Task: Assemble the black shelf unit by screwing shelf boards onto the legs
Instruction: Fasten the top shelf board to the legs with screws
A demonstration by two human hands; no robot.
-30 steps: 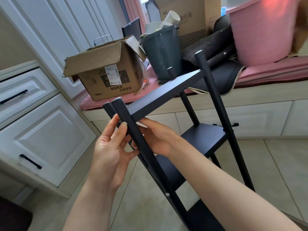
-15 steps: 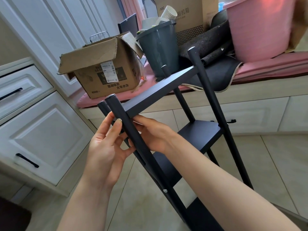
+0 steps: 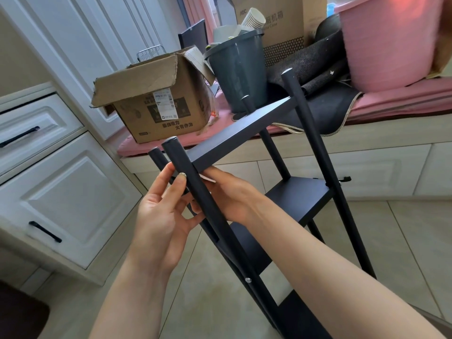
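Right now the black shelf unit [image 3: 247,133] stands tilted on the tiled floor [image 3: 403,231], its top leaning toward the camera, just in front of the pink-cushioned window seat [image 3: 403,104]. Its top shelf board [image 3: 244,132] sits between four round legs, and a second board [image 3: 297,199] shows lower down. A silver screw head [image 3: 248,280] shows on the near front leg [image 3: 208,209], well below the hands.

Just under the top board's near corner, the left hand [image 3: 159,218] has its fingers mostly straight, fingertips touching that near leg and thumb reaching toward it from below; whether it truly grips the leg I cannot tell. The right hand [image 3: 232,194] reaches behind the same leg, fingers extended beneath the board's underside, where a thin pale strip shows at the fingertips; its hold is hidden.

On the window seat rest an open cardboard box [image 3: 156,104], a grey bin [image 3: 238,72] with paper cups [image 3: 254,18], and a pink tub [image 3: 389,40]. White cabinet drawers [image 3: 61,192] stand at left.
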